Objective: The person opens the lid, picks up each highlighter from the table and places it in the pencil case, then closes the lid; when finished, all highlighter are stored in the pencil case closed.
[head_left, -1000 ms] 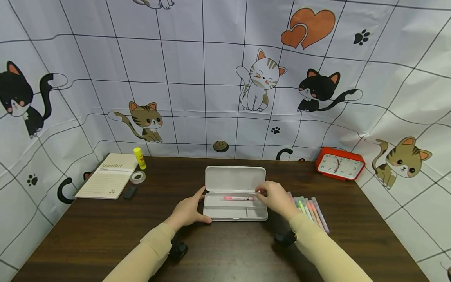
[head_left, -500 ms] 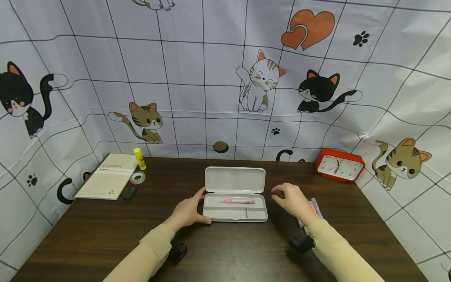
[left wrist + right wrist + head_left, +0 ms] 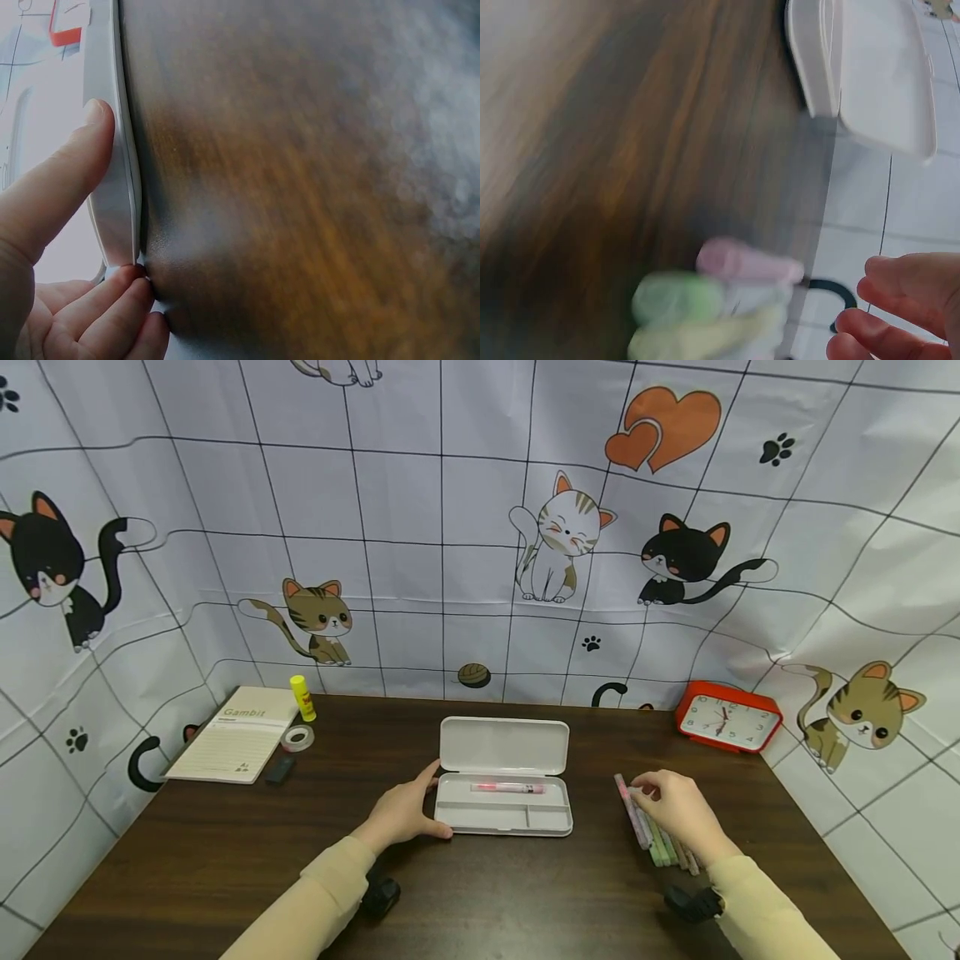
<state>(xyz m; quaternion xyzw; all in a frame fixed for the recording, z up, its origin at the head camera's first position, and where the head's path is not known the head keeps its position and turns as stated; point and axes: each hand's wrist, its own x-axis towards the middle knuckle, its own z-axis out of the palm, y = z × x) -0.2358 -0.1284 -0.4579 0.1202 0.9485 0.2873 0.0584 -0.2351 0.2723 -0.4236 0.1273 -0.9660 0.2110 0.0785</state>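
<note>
At the left end of one white pencil case (image 3: pixel 480 817), the left hand (image 3: pixel 402 810) grips it between thumb and fingers, probably to keep it from sliding. Over the right of the tabletop (image 3: pixel 510 893), the right hand (image 3: pixel 675 806) hovers at the loose markers (image 3: pixel 658 845), fingers slightly bent and holding nothing visible. The case lies open, lid raised behind; of its three compartments, the long rear one holds one pink marker (image 3: pixel 507 787), presumably because the length suits it. The loose ones lie side by side, likely for easy reach; part-covered, they cannot be counted. Farther out are one red clock (image 3: pixel 729 720), one glue stick (image 3: pixel 303 697), one notebook (image 3: pixel 236 739), one tape roll (image 3: pixel 297 738) and one dark block (image 3: pixel 281 770).
</note>
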